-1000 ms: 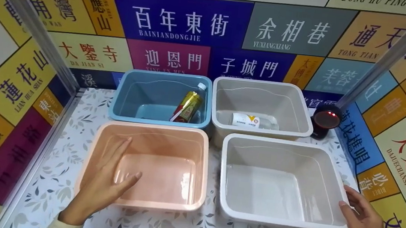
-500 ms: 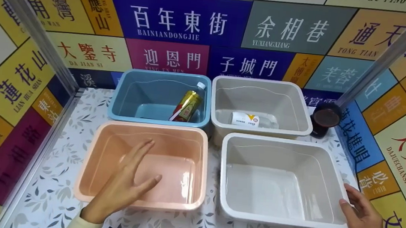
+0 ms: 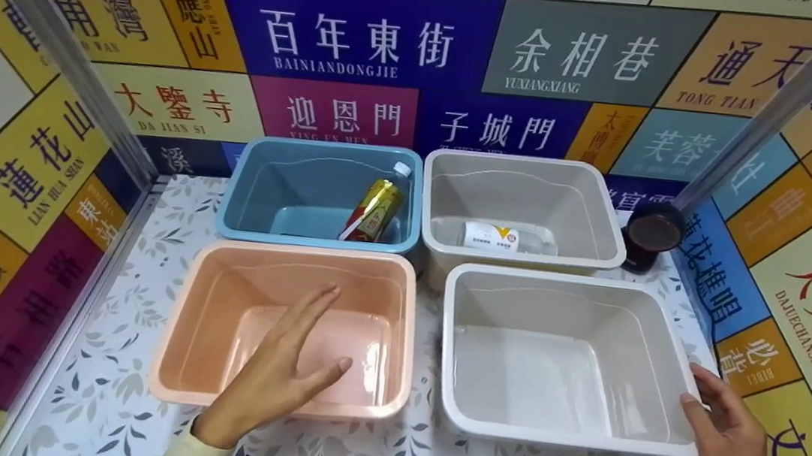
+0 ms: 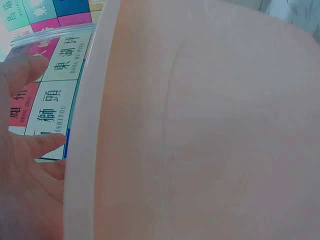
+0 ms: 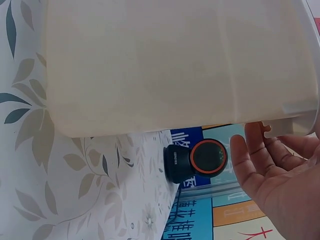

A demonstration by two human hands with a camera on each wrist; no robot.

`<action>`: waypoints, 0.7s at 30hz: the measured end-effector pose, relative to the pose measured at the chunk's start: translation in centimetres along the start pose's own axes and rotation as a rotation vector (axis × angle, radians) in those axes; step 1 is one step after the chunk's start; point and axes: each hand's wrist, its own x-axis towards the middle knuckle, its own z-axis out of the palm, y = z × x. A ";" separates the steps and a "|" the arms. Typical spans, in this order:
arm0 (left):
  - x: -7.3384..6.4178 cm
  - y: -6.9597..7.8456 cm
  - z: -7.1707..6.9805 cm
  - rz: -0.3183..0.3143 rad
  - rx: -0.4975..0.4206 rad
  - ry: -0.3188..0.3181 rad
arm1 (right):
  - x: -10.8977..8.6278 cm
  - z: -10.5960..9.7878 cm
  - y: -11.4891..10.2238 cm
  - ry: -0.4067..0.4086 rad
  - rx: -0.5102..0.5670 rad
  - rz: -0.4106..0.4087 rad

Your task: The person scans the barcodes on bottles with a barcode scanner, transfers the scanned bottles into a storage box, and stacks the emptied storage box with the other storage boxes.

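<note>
My left hand (image 3: 278,369) hovers over the peach plastic basin (image 3: 408,334), fingers extended and thumb spread, holding nothing. In the left wrist view, the basin's outer wall (image 4: 210,125) fills most of the picture, with fingers (image 4: 42,145) beyond its rim. At the far right, my right hand (image 3: 730,443) holds the right rim of the off-white basin (image 3: 447,353), thumb on top. The right wrist view has its fingers (image 5: 257,152) tucked under that rim. Nothing lies inside either front basin.
Behind stand a blue basin (image 3: 314,242) with a yellow-and-red labelled drink bottle (image 3: 378,206) leaning inside, and a grey-beige basin (image 3: 523,258) with a clear, white-labelled bottle (image 3: 489,238) on its side. A black tabletop scanner (image 3: 653,235) stands at back right. Sign-printed walls enclose the table.
My left hand has moved rightward over the peach basin, from its left side toward the middle. The right hand keeps its hold on the off-white basin. The scanner's red lights have gone out.
</note>
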 end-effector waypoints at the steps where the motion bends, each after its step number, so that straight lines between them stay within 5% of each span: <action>1: 0.1 0.1 0.1 0.000 -0.003 -0.001 | 0.0 0.0 0.0 0.000 0.001 0.004; 21: 1.5 3.1 3.3 0.050 -0.103 -0.046 | 0.2 0.3 0.1 0.047 0.054 -0.030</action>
